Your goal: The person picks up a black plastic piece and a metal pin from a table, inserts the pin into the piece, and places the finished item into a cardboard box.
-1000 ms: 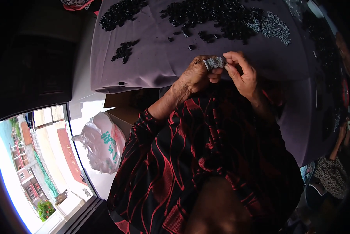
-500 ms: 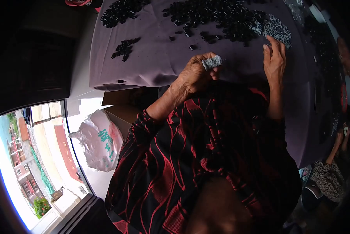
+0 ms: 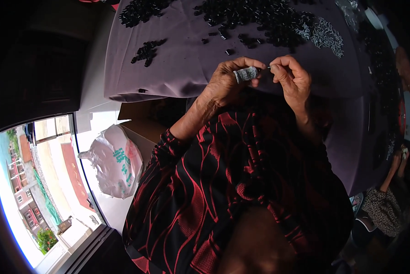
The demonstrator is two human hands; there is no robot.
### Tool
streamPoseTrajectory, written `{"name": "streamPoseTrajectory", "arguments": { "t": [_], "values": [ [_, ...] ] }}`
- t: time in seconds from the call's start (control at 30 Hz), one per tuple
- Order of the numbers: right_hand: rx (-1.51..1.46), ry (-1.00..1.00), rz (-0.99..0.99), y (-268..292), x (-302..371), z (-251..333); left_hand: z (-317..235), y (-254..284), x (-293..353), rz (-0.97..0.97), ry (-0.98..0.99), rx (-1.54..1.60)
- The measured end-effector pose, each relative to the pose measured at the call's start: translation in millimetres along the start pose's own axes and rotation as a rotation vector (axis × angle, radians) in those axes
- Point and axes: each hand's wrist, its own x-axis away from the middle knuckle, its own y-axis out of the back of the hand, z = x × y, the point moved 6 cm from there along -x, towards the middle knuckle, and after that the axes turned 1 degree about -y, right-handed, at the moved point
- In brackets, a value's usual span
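Note:
My left hand [image 3: 225,82] is closed in a pinch above the near part of the cloth. A grey speckled fabric sleeve [image 3: 245,74] wraps one of its fingers. Something small and dark shows at its fingertips, too small to make out. Just to the right, my right hand [image 3: 294,82] pinches a thin silvery pin [image 3: 269,67] between thumb and forefinger, its end pointing at the left fingertips. A small gap parts the two hands. Beyond them lie a heap of small black pieces [image 3: 255,20] and a pile of silvery pins [image 3: 326,39].
The purple cloth [image 3: 182,59] covers the table. Smaller clusters of black pieces [image 3: 146,52] lie to the left. A white plastic bag [image 3: 113,160] stands by an open cardboard box [image 3: 143,137]. Another person [image 3: 385,208] works at the far right.
My right hand has come from the silvery pile toward my left hand, now with a pin in its pinch. My left hand has stayed almost in place.

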Motion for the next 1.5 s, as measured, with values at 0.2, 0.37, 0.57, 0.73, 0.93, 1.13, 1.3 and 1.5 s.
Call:
{"name": "streamPoseTrajectory", "arguments": {
  "t": [0.2,0.37,0.57,0.73,0.93,1.13,1.3,1.5],
  "values": [
    [-0.001,-0.023,0.047,-9.3,-2.1,-0.9,2.1,7.0,1.9,-0.07,-0.049,-0.003],
    [0.093,0.003,0.061,-12.0,-1.3,-4.8,0.6,7.1,5.1,-0.125,-0.043,-0.073],
    [0.035,-0.006,-0.038,-10.1,3.0,-1.1,-7.4,3.7,8.6,-0.159,-0.084,-0.192],
    [0.09,0.002,0.018,-18.7,2.5,2.2,-7.6,2.8,9.7,-0.15,-0.098,-0.216],
    [0.206,0.063,0.003,-24.5,4.7,8.7,-5.5,5.5,14.7,-0.188,-0.091,-0.291],
    [0.093,-0.086,0.072,-36.7,5.4,-3.3,-3.8,16.6,25.6,-0.281,-0.165,-0.34],
    [-0.057,-0.173,0.338,-54.1,-4.8,-19.0,-8.0,34.3,40.5,-0.282,-0.203,-0.219],
    [0.322,-0.043,0.202,-53.4,-43.7,-30.3,-16.1,56.1,53.7,-0.249,-0.336,-0.016]
  ]
}}
